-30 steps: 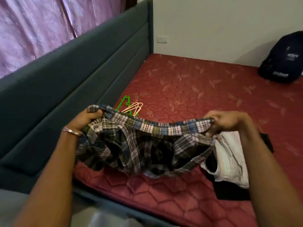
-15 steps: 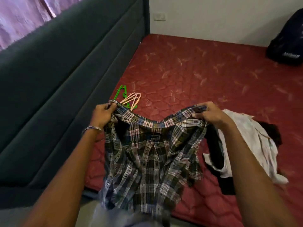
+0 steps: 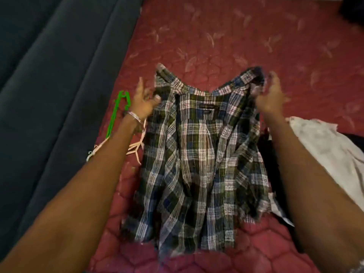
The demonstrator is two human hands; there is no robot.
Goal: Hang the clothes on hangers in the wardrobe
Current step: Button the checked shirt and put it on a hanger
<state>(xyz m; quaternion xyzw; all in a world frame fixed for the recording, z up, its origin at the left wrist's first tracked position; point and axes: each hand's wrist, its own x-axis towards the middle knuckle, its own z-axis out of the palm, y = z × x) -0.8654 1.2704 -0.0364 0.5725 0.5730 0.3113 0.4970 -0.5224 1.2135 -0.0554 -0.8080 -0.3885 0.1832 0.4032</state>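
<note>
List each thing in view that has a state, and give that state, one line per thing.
Plaid shirt: spread flat on the mattress, collar away from the person.
Left hand: open, at the shirt's shoulder.
Right hand: open, blurred, at the other shoulder.
Green hanger: lying unused.
Pink hangers: lying, partly under the left arm.
White garment: crumpled.

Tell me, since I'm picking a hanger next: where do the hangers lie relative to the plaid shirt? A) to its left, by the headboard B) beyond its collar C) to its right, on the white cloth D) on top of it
A: the green hanger and the pale ones lie on the mattress left of the shirt, beside the headboard.
</note>
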